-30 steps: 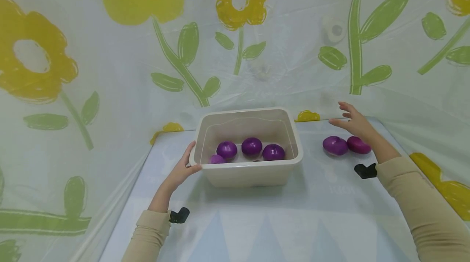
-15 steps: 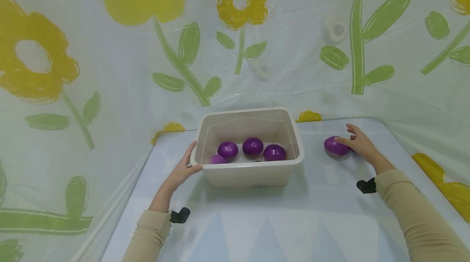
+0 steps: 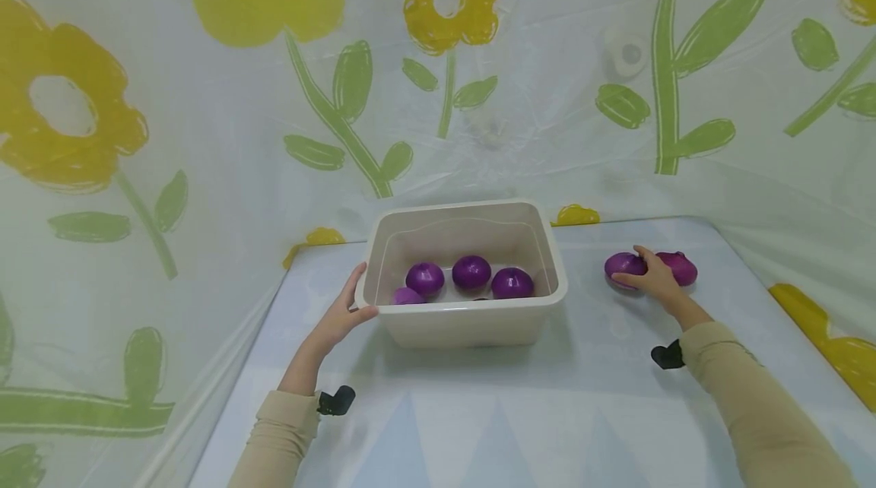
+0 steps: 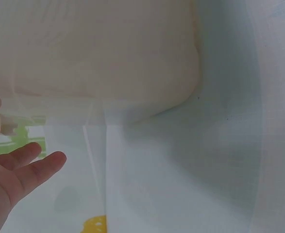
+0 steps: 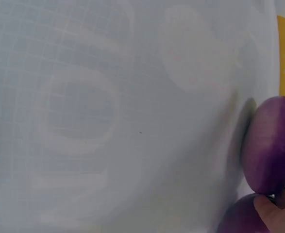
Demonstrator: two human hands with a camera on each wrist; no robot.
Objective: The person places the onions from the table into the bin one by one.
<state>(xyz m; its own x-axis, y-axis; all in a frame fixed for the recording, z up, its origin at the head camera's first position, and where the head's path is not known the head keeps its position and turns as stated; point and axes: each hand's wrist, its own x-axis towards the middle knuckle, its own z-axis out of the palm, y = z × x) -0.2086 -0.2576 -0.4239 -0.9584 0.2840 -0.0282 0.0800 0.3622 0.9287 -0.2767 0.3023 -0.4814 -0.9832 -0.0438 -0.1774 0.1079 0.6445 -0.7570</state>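
Left hand [image 3: 340,315] spread wide on cream tub [image 3: 458,328], right hand [image 3: 653,279] pinching partly-covered onion [image 3: 621,264], paler onion [image 3: 407,296] cut off by rim [image 3: 472,306]

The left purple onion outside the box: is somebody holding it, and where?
The right hand reaches round this onion, thumb at its near side, fingers at its far side, but I can't tell whether they grip it.

R hand [image 5: 282,218] mostly outside R-wrist cam view
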